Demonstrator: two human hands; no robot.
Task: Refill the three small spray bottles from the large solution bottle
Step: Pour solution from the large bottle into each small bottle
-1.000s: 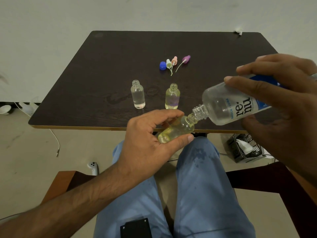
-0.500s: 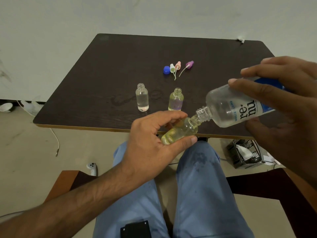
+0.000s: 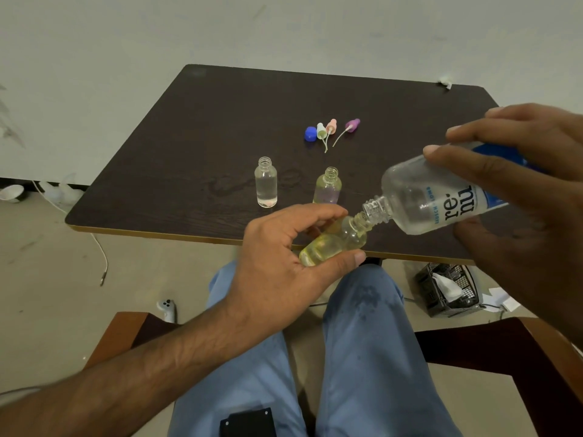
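1. The left hand point(image 3: 277, 263) has its fingers and thumb curled around a small yellow bottle point(image 3: 331, 244). The bottle is tipped, with its open top pointing to about 2 o'clock.
2. The right hand point(image 3: 530, 197) grips the large solution bottle point(image 3: 435, 200), fingers on top and thumb below. This bottle is tipped too, with its open neck pointing to about 8 o'clock, right at the small bottle's mouth.
3. Both held bottles are above the near edge of the dark table point(image 3: 189, 146).
4. Two more small bottles stand upright on the table with no tops. The clear bottle point(image 3: 266, 182) is at 10 o'clock from the left hand. The pale yellow bottle point(image 3: 328, 187) is at 12 o'clock from it.
5. Farther back lie a blue cap point(image 3: 310, 134) and three spray tops point(image 3: 331, 129), close together.
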